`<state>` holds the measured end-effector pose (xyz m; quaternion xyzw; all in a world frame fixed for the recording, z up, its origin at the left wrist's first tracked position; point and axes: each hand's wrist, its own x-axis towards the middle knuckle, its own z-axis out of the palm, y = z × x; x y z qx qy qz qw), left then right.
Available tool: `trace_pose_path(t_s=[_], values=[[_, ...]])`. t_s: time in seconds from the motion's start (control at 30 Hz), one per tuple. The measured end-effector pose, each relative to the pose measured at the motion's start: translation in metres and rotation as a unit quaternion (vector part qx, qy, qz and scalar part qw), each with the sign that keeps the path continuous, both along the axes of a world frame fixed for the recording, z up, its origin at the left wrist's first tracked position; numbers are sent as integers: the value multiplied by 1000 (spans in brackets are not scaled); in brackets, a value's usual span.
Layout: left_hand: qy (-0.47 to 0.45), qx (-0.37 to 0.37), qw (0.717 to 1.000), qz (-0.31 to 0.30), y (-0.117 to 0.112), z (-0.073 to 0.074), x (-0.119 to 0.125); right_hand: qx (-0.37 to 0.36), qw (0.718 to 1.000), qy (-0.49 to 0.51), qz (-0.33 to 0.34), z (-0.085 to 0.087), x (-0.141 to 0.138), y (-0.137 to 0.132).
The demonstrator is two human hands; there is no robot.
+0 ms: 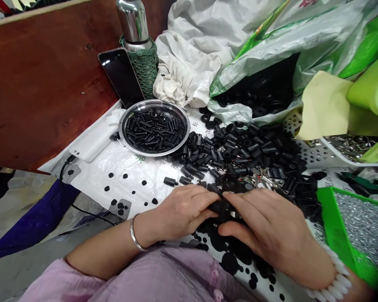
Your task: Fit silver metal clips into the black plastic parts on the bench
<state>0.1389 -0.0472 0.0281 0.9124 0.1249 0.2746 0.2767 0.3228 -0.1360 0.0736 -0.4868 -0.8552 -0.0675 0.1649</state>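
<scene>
My left hand [179, 209], with a silver bangle at the wrist, comes in from the left with thumb and fingers pinched together. From the right comes my right hand [271, 222], a white bead bracelet on its wrist, its fingers and thumb closed too. Between the fingertips of both hands is a small black plastic part [222, 205] with a bit of shiny metal showing; the fingers hide much of its shape. Just beyond the hands lies a heap of black plastic sleeves [229, 147]. Small metal pieces [266, 179] are mixed in with them.
A steel bowl [122, 136] holds black ribbed pieces [154, 130]. Behind it stand a phone [121, 77] and a steel flask [132, 21]. A white power bank [93, 147] lies left. At right are a green tray [329, 214] of silver pieces and an open plastic bag [233, 84].
</scene>
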Motion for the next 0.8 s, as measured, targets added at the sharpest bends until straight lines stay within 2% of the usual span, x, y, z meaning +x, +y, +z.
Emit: trace_pose_path(t_s=[0.23,0.3,0.4,0.47,0.6,0.8], values=[[-10,21,1000,3,1,4,3,18,999,-19,-21,-6,-5,-6],[-6,48,999,21,0,4,4,14,999,15,-50,-9,-8,-7],[-12,64,997,39,-1,3,5,-29,992,67,-104,-7,-9,-6],[-19,50,998,28,-1,2,5,-34,994,43,-94,-4,-6,-5],[-3,26,1000,-1,0,4,5,8,999,-44,-29,-1,-1,-7],[11,25,1000,-14,-1,5,7,-20,998,12,-65,0,0,-10]])
